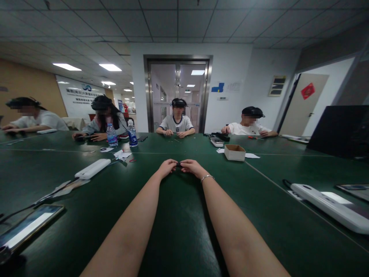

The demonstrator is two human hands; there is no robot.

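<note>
Both my arms stretch far forward over the dark green table (178,231). My left hand (167,167) and my right hand (192,167) meet at the fingertips, both closed in a pinch on a small dark object (179,164) held between them just above the tabletop. The object is too small to name. A thin silver bracelet (206,177) circles my right wrist.
A white power strip (92,169) lies to the left, another (331,207) at the right. A phone (29,227) sits near left. A small cardboard box (234,152) and two water bottles (132,134) stand farther off. Several people sit around the table's far side.
</note>
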